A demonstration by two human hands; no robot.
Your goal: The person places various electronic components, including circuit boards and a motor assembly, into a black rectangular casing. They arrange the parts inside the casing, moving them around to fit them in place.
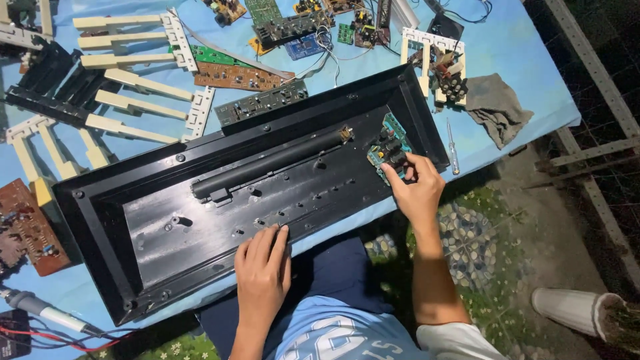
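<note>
While my left hand [262,270] rests flat and open on the rim of the black case [160,220], my right hand [417,185] pinches a green circuit board [387,148] inside its right end.

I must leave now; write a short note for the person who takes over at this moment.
Left hand: flat on the near rim of the black keyboard case, holding nothing.
Right hand: fingertips on the small green circuit board at the case's right end; grip unclear.
Done: the case lies open and nearly bare; key strips and other boards lie on the blue cloth.
Left: the green board still sits in the case. Screwdriver lies to its right.
</note>
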